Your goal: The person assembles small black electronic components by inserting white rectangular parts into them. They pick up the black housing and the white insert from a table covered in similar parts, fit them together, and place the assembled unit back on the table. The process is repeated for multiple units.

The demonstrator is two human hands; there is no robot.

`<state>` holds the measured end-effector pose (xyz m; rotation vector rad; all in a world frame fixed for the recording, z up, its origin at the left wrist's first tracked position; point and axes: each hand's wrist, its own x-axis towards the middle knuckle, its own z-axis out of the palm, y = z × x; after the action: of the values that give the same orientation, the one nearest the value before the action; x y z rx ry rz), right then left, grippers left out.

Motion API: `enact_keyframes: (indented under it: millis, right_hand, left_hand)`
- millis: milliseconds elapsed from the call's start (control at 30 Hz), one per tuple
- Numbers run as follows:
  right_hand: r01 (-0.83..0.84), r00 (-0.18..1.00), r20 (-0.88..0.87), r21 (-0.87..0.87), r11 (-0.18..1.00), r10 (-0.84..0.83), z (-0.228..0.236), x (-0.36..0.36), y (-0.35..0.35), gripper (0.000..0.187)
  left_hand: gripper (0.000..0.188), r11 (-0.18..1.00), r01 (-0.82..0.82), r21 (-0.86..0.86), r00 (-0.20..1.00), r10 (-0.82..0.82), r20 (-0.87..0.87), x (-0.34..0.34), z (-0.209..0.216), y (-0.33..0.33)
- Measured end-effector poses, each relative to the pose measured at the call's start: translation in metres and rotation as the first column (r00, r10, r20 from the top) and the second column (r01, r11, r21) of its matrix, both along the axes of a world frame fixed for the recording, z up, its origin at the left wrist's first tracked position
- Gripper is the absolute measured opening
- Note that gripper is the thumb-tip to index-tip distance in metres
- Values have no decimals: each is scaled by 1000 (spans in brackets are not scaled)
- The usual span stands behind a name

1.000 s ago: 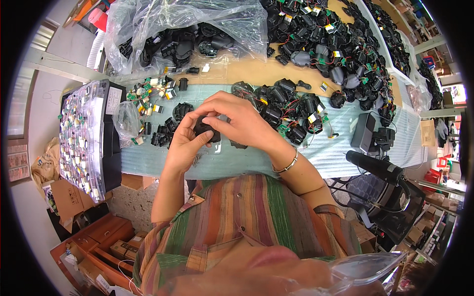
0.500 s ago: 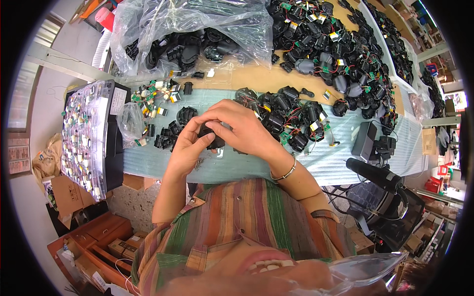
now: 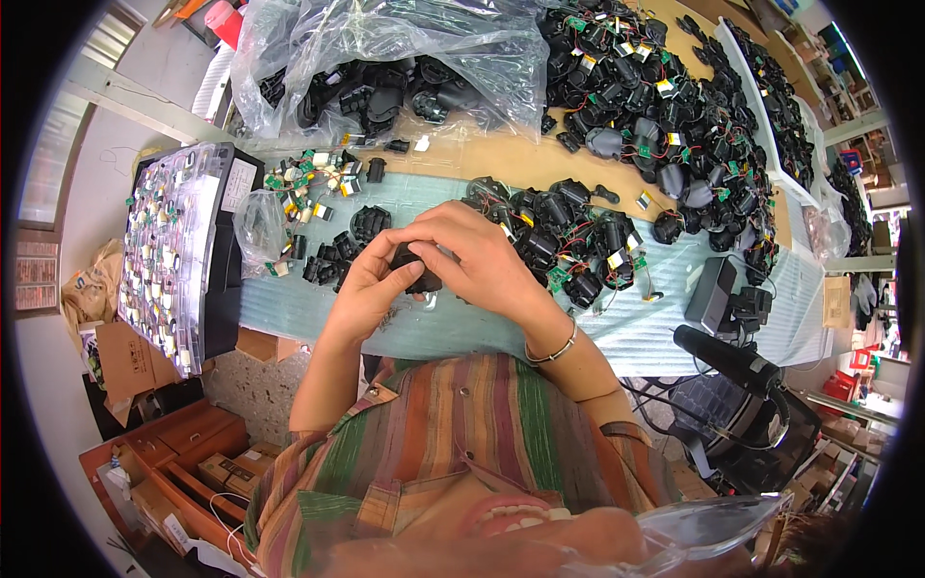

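Between both my hands, over the near part of the foam-covered table, is a small black plastic housing (image 3: pixel 424 277), mostly hidden by my fingers. My left hand (image 3: pixel 371 279) grips it from the left, thumb along its near side. From the right, my right hand (image 3: pixel 472 262) curls over it with the fingers arched across the top. Just beyond my left hand lie loose black plastic housings (image 3: pixel 334 258) and a round black part (image 3: pixel 370 223). Past my right hand is a small heap of black housings (image 3: pixel 549 226) with wires, green boards and silvery battery cells.
A black tray (image 3: pixel 224 265) of circuit boards and batteries stands at left, beside a small clear bag (image 3: pixel 260 231). A large clear plastic bag (image 3: pixel 385 58) covers black parts at the back. A big pile of wired housings (image 3: pixel 665 125) fills the far right. A black cylindrical tool (image 3: pixel 723 356) is at near right.
My view has shifted slightly, so the table scene sits a little differently. Both hands stay closed around the black housing, with a bit more of it showing between the thumbs.
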<state>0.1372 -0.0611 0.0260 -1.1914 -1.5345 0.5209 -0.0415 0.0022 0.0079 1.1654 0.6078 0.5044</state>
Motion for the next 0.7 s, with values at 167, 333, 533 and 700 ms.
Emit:
enact_keyframes:
  millis: [167,333,533,700]
  right_hand:
    - [5,1000,9,16,1000,-5,-2,0,0,17]
    - [3,1000,-21,3,1000,-3,-3,-1,-2,18]
    - [16,999,-32,18,1000,-15,-6,0,-2,17]
    - [28,999,-23,25,999,-27,-6,2,-4,18]
  left_hand:
    - [40,996,41,-81,998,-44,-38,-5,-1,3]
    - [33,1000,-7,29,1000,8,-31,-2,0,-2]
    - [30,1000,-21,24,999,22,-35,3,7,-4]
    - [30,1000,-11,-7,999,10,-36,5,4,-4]
